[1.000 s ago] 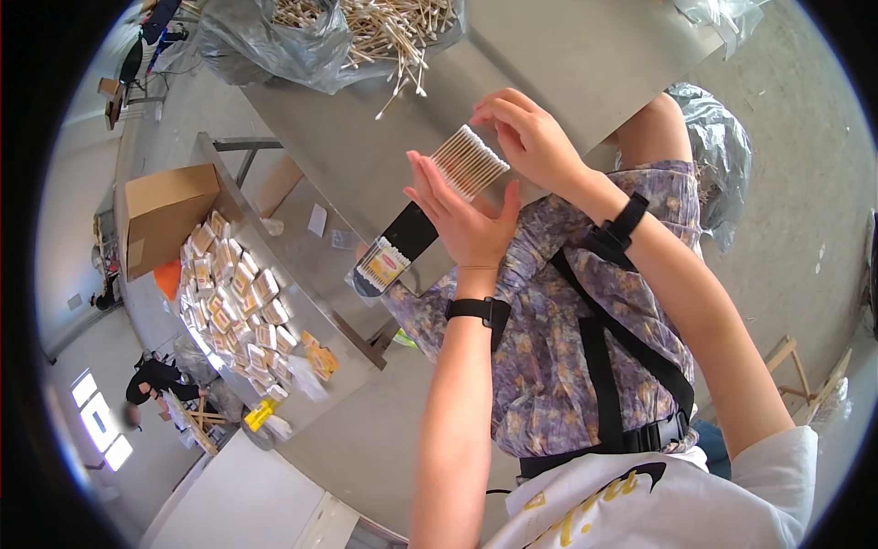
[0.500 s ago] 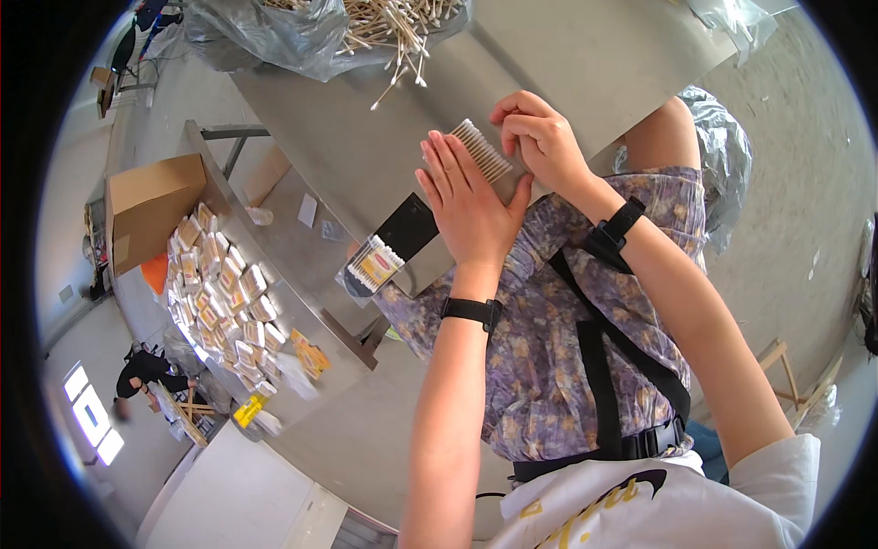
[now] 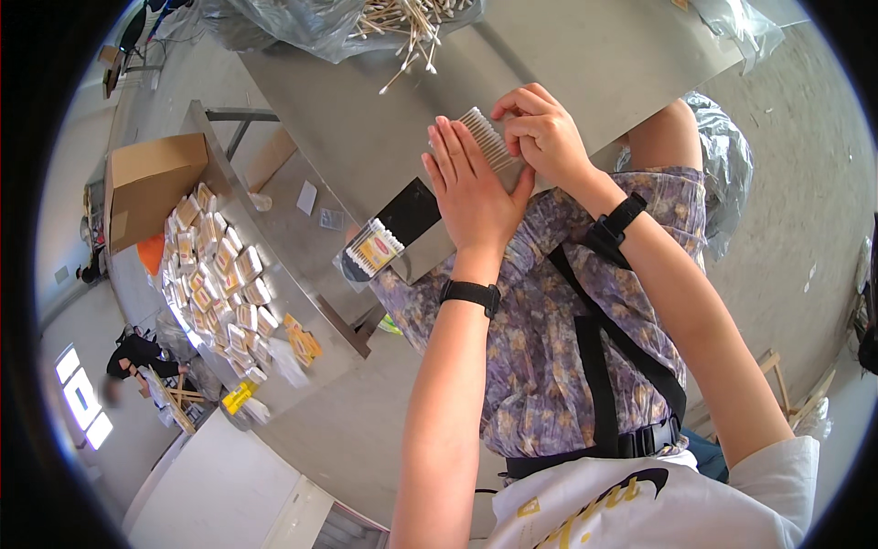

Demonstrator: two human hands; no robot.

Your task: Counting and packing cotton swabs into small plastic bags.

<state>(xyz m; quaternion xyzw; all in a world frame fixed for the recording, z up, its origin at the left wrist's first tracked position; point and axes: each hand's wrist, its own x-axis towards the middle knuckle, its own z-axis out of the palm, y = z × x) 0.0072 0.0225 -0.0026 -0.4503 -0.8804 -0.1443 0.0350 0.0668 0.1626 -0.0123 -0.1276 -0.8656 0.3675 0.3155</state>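
A neat row of cotton swabs (image 3: 488, 137) lies side by side on the grey table (image 3: 585, 55). My left hand (image 3: 474, 197) is laid flat over the row's left part, fingers straight and thumb apart. At the row's right edge is my right hand (image 3: 547, 137), its fingers curled inward; whatever they pinch is hidden. Left of my left hand lies a flat black rectangular piece (image 3: 410, 210). At its lower end, by the table edge, sits a clear pack of cotton swabs (image 3: 375, 249) with a yellow and red label.
Loose cotton swabs (image 3: 416, 27) spill from a grey plastic bag (image 3: 311, 32) at the far edge of view. On a side table at left are many filled swab packs (image 3: 219, 274) and a cardboard box (image 3: 155, 188). A person (image 3: 142, 357) works in the left background.
The view has shifted slightly, so the table appears a little further right. My hands keep nearly the same pose around the row of swabs.
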